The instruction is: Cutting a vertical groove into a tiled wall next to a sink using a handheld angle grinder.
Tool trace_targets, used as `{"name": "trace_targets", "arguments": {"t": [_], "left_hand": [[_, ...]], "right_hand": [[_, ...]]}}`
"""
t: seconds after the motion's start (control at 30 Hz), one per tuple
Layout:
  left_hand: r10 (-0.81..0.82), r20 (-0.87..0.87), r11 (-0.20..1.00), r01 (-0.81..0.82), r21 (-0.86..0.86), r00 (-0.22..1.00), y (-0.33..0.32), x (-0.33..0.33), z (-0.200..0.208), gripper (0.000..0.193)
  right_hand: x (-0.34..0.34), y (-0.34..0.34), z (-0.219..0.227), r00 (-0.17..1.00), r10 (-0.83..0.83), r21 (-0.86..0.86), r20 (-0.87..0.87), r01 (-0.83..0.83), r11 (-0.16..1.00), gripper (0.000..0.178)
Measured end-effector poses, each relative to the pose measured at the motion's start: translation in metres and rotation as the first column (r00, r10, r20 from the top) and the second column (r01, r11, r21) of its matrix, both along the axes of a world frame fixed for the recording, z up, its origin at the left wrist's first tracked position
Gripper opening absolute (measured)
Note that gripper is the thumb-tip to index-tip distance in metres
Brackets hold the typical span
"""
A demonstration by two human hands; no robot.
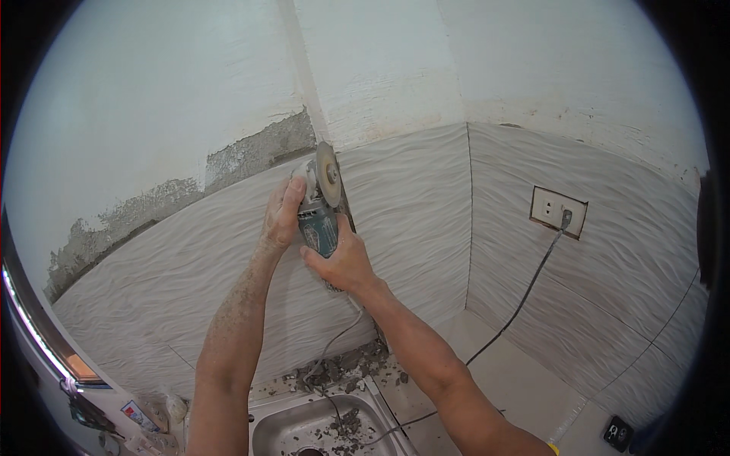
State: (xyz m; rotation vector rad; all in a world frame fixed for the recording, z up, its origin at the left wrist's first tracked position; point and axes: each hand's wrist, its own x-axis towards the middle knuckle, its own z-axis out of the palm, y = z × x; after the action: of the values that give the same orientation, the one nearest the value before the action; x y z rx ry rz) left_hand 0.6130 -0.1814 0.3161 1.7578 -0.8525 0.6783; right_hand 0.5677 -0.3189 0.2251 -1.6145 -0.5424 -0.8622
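pale tiles (411,205) with wavy relief line lower part of room, meeting at dark-lined corner (469,220). above, white painted wall (190,61), patchy and flaking close to tiles. smooth vertical strip (300,53) runs down paint. rough, broken band of bare grey cement (258,148) slopes along top of left tiling. right wall (593,281) carries pale socket plate (546,205) in dark-edged cutout. below, metal sink (379,408) beside pale surface (525,372). narrow bright strip (29,323) at far left; light soft, fairly even.
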Motion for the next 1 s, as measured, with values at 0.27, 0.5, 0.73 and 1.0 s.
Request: {"name": "trace_targets", "arguments": {"t": [0.27,0.5,0.73,1.0], "left_hand": [[-0.085,-0.033,0.996,0.084,-0.026,0.996,-0.004,-0.006,0.001,0.062],[-0.074,-0.031,0.997,0.074,0.013,0.997,0.0,0.003,0.001,0.063],[-0.035,-0.04,0.999,0.036,0.03,0.999,0.0,-0.001,0.002,0.063],[-0.063,-0.035,0.998,0.062,-0.013,0.997,0.001,0.007,-0.001,0.062]], "right_hand": [[0.0,0.0,-0.001,1.0,-0.011,0.015,0.013,0.011,1.0,0.067],[0.002,0.001,-0.002,1.0,-0.007,0.012,0.01,0.006,1.0,0.067],[0.001,-0.001,-0.001,1.0,0.006,0.017,-0.002,-0.006,1.0,0.066],[0.001,0.001,-0.001,1.0,0.006,0.016,0.005,-0.006,1.0,0.065]]}}
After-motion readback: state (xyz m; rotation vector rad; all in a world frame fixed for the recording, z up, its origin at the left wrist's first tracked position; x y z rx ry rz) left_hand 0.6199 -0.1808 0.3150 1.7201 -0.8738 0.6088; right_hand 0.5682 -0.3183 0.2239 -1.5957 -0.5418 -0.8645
